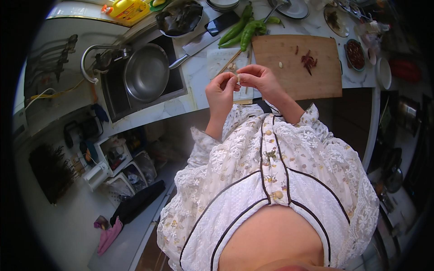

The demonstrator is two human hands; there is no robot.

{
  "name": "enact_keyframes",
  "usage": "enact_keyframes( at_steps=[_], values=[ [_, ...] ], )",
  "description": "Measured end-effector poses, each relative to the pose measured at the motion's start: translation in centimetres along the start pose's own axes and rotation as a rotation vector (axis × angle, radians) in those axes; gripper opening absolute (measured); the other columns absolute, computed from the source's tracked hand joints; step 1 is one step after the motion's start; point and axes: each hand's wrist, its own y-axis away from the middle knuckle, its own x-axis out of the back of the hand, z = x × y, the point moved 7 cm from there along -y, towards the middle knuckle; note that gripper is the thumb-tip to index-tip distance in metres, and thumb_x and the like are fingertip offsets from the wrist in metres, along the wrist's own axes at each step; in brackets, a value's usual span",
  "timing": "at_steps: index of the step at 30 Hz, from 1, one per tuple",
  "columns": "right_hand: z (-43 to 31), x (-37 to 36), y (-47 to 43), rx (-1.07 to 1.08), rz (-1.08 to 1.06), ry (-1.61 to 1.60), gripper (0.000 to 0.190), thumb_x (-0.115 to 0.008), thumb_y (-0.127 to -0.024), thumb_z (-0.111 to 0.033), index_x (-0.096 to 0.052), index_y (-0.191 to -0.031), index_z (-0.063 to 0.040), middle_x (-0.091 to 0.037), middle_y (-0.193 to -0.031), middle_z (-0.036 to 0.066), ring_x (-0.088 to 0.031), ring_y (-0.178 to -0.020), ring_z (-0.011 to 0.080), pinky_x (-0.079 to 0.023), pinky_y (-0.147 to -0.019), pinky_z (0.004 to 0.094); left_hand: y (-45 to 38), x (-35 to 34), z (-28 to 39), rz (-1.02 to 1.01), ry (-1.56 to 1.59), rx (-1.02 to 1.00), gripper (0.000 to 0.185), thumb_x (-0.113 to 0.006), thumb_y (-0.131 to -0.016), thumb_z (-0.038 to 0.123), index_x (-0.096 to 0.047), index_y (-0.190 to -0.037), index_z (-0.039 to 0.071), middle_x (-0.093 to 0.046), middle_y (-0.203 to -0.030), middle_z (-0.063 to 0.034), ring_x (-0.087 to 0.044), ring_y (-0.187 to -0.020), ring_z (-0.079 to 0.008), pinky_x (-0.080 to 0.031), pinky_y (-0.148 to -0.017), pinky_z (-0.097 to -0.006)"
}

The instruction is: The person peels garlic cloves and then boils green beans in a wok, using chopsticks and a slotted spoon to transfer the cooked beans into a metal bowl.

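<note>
My left hand (220,88) and my right hand (261,81) meet over the counter's front edge, fingertips pinching a small pale garlic clove (238,78). Fingers partly cover it. Behind them lies a white sheet (217,56) with garlic skins and small pieces (231,65) on it, and thin wooden sticks beside these. To the right, a wooden cutting board (271,81) bears a peeled garlic clove (280,64) and a small heap of dried red chillies (308,63).
Left of my hands, a cleaver (196,47) lies near the sink, where a steel pan (147,73) leans. Long green peppers (237,29) and a phone (222,23) lie at the back. A bowl of red, chopped food (355,55) stands right of the board.
</note>
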Motion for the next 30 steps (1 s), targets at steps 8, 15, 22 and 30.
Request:
enact_keyframes(
  at_steps=[8, 15, 22, 30],
  values=[
    [0.2, -1.0, -0.2, 0.071, -0.094, 0.077, 0.029, -0.069, -0.086, -0.007, -0.065, -0.114, -0.001, -0.067, -0.104, 0.006, -0.063, -0.090, 0.0107, -0.054, -0.081, 0.0271, 0.1, 0.8, -0.8, 0.118, 0.127, -0.027, 0.008, -0.056, -0.096, 0.004, -0.057, -0.098, -0.004, -0.063, -0.078, -0.0061, -0.062, -0.063, -0.0105, -0.054, -0.059, -0.0234],
    [1.9, 0.4, -0.6, 0.027, -0.045, 0.028, 0.029, -0.063, -0.093, -0.010, -0.061, -0.121, -0.004, -0.064, -0.100, 0.001, -0.063, -0.091, 0.0087, -0.054, -0.085, 0.0256, 0.0, 2.1, -2.2, 0.114, -0.228, -0.212, 0.023, -0.062, -0.086, 0.002, -0.062, -0.110, 0.001, -0.062, -0.105, -0.0105, -0.063, -0.091, -0.0169, -0.054, -0.076, -0.0302],
    [9.5, 12.1, -2.0, -0.202, 0.285, -0.023, 0.020, -0.062, -0.096, -0.017, -0.066, -0.106, -0.001, -0.067, -0.093, 0.002, -0.064, -0.081, 0.0082, -0.056, -0.074, 0.0216, -1.0, 6.5, -13.8, 0.159, -0.824, -0.044, 0.030, -0.070, -0.078, 0.012, -0.066, -0.107, 0.007, -0.060, -0.114, -0.0156, -0.062, -0.095, -0.0296, -0.049, -0.085, -0.0401],
    [12.5, 24.1, -0.5, -0.121, 0.710, 0.492, 0.029, -0.065, -0.094, -0.033, -0.064, -0.083, -0.006, -0.059, -0.069, -0.002, -0.052, -0.056, 0.0041, -0.041, -0.049, 0.0194, -3.2, 6.8, -20.2, 0.189, -0.730, 0.100, 0.026, -0.073, -0.079, 0.016, -0.068, -0.101, 0.005, -0.067, -0.079, -0.0104, -0.064, -0.077, -0.0264, -0.051, -0.074, -0.0377]
  ],
)
